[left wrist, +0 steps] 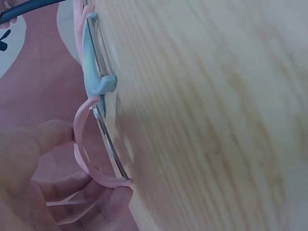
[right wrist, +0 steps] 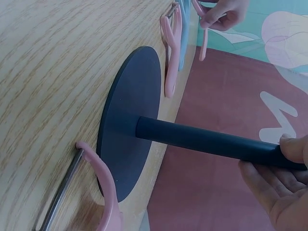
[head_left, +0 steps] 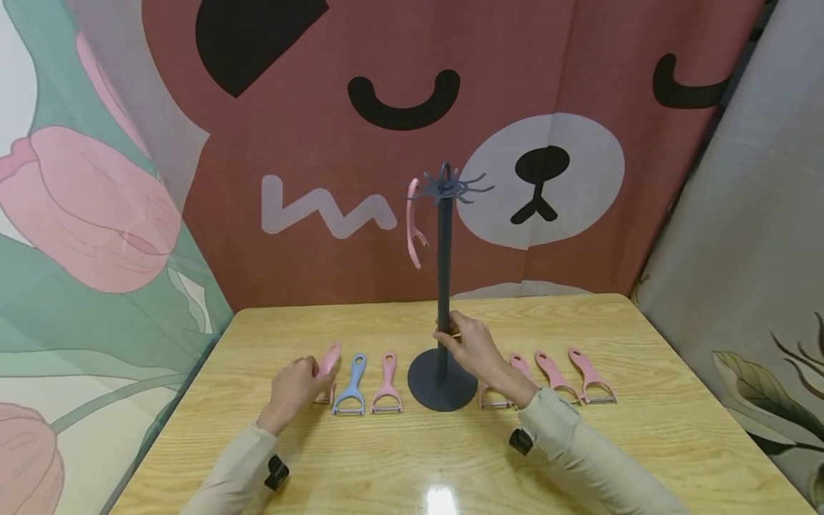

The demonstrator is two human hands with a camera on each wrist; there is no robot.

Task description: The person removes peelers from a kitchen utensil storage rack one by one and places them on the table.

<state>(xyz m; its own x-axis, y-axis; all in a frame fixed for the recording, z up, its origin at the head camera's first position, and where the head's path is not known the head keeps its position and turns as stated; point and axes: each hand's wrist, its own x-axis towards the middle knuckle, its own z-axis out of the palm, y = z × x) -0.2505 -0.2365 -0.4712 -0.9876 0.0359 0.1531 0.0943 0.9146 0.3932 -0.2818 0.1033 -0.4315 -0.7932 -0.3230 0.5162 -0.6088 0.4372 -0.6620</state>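
Note:
My left hand [head_left: 296,390] pinches a pink Y-shaped peeler [left wrist: 79,139] between thumb and fingers, its handle tilted up off the table. Beside it on the table lie a blue peeler [head_left: 350,386] and a pink peeler [head_left: 388,383]. My right hand [head_left: 476,347] grips the lower pole of a dark hook stand [head_left: 444,279], thumb on one side and fingers on the other. From a left-side hook of the stand's top ring [head_left: 447,187] hangs another pink peeler [head_left: 414,225].
Right of the stand's round base [head_left: 428,383], three pink peelers lie in a row: one partly behind my right wrist [head_left: 520,363], a middle one [head_left: 550,368] and an outer one [head_left: 586,368]. The wooden table [head_left: 360,458] meets a printed curtain [head_left: 322,272] behind.

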